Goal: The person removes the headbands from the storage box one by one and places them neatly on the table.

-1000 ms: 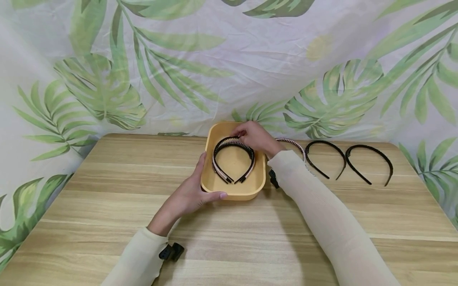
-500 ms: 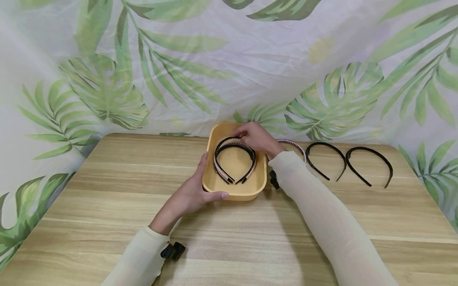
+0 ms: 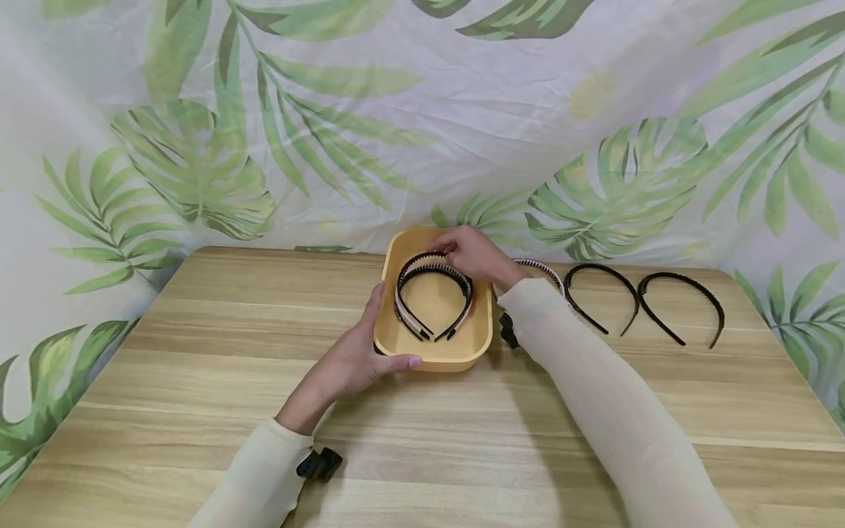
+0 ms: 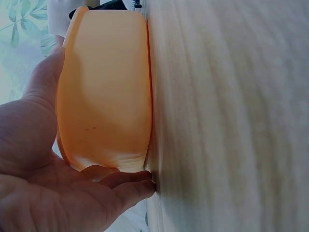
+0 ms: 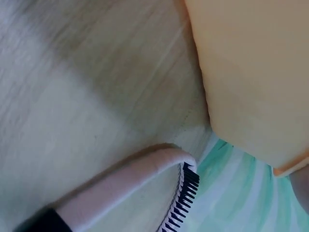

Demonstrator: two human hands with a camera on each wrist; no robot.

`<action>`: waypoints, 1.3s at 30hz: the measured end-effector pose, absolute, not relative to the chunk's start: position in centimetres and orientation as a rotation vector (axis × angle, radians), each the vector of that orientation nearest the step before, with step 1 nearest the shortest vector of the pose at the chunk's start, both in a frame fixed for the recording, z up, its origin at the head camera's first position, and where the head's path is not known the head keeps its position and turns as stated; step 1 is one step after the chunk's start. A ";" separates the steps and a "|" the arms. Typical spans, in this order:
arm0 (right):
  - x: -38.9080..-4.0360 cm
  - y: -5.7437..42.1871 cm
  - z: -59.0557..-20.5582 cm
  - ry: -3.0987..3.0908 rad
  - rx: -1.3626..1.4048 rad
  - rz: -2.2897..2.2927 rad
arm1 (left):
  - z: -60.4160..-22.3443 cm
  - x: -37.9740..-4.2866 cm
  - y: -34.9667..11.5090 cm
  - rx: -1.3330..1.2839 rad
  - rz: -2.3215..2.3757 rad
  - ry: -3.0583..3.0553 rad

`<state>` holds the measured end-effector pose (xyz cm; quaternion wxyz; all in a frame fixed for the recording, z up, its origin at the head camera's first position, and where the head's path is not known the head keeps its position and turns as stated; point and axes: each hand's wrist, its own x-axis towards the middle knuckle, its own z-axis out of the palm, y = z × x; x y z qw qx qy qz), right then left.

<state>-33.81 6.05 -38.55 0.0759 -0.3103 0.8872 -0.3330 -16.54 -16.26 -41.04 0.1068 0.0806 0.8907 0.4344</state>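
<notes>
A yellow box (image 3: 455,364) stands on the table near the wall, with several headbands (image 3: 412,258) nested inside, black and pale pink with toothed inner edges. My left hand (image 3: 350,356) grips its near left corner, the thumb along the front wall and the fingers along the left side. In the left wrist view this hand (image 4: 53,193) wraps the box wall (image 4: 108,87). My right hand (image 3: 475,257) reaches over the right rim and pinches the upper right of the headbands; its fingertips are partly hidden. Only an edge of it shows in the right wrist view.
Right of the box lies a pale pink headband (image 3: 544,267), partly behind the right forearm; the right wrist view shows this pink headband (image 5: 125,181) closely. Beyond it lie two black headbands (image 3: 604,265) in a row. A leaf-print cloth (image 3: 482,132) hangs behind the table.
The view shifts very slightly. Both hands, the box and the headbands keep practically the same places.
</notes>
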 end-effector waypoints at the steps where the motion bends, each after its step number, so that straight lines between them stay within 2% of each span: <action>1: -33.8 6.1 -38.5 2.657 -0.933 -1.001 | -41.0 -16.6 -16.3 0.238 1.281 2.621; 17: -33.3 6.6 -37.0 2.651 -0.905 -1.026 | -41.0 -16.6 -16.3 0.215 1.256 2.633; 39: -31.9 10.1 -34.1 2.691 -0.885 -1.064 | -40.6 -16.4 -16.1 0.199 1.237 2.627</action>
